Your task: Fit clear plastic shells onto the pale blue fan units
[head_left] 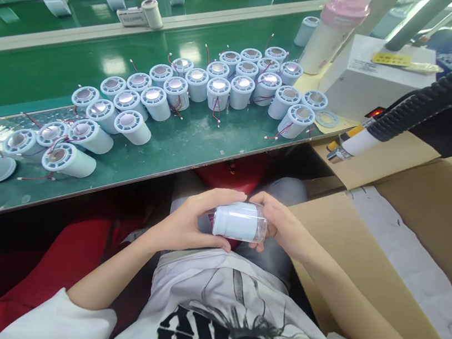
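A light-blue cylinder (236,221) with a clear plastic sleeve at its right end lies sideways between my hands, above my lap. My left hand (196,218) curves round its left end, with fingers along the top and thumb below. At the other end, the fingers of my right hand (280,222) are closed on the clear sleeve. Beyond my hands, several similar light-blue cylinders (157,107) with metal discs in their tops stand on the green bench (172,143). Thin red and dark wires with small connectors stick out of many of them.
Right of my lap stands an open cardboard box (333,244). Over it hangs a black corrugated hose (423,105) with a metal nozzle, in front of a white machine (367,71). A pink-capped bottle (328,31) stands at the bench's right. A green conveyor (48,71) runs behind.
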The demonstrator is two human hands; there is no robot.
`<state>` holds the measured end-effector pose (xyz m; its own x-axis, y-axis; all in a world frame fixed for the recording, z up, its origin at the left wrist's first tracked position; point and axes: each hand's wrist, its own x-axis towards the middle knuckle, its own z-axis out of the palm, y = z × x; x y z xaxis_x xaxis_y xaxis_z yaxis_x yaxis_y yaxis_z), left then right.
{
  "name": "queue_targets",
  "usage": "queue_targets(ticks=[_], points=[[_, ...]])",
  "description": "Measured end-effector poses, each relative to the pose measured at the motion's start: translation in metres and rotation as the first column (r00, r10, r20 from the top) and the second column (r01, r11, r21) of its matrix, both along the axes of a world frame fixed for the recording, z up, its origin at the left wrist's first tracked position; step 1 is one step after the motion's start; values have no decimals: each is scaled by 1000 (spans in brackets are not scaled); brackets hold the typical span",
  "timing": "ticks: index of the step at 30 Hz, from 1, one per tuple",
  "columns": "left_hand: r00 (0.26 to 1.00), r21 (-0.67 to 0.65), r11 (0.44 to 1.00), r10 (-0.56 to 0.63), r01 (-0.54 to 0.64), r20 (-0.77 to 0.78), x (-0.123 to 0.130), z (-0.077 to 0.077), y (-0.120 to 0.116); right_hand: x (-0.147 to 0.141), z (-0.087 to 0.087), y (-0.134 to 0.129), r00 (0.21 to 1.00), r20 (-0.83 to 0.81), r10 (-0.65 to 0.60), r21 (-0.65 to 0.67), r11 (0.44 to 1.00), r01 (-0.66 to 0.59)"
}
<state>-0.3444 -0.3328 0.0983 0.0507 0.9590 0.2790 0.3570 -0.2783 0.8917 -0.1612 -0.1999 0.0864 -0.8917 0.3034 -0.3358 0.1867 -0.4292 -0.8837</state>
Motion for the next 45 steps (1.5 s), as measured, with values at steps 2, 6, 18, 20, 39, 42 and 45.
queue_targets(ticks=[2,6,18,20,39,42,45], points=[[999,33,999,20,-19,-27,0,0,0,2,1,0,999,-39,-28,72,997,31],[997,65,997,55,-51,-57,0,1,-2,7,5,2,989,-126,-78,221,970,105],[994,87,995,55,-46,-100,1,2,-2,9,10,4,989,-126,-73,247,963,103],[992,66,997,35,-27,-122,2,1,-2,7,13,2,992,-120,-36,292,954,70],[971,208,973,137,-96,-195,6,2,-1,16,1,8,990,-19,-141,38,989,142],[955,162,985,109,-65,-276,6,3,-2,15,1,9,991,-10,-137,-2,991,137],[953,163,986,80,-32,-293,5,5,-3,13,2,9,987,-6,-161,-9,987,161]])
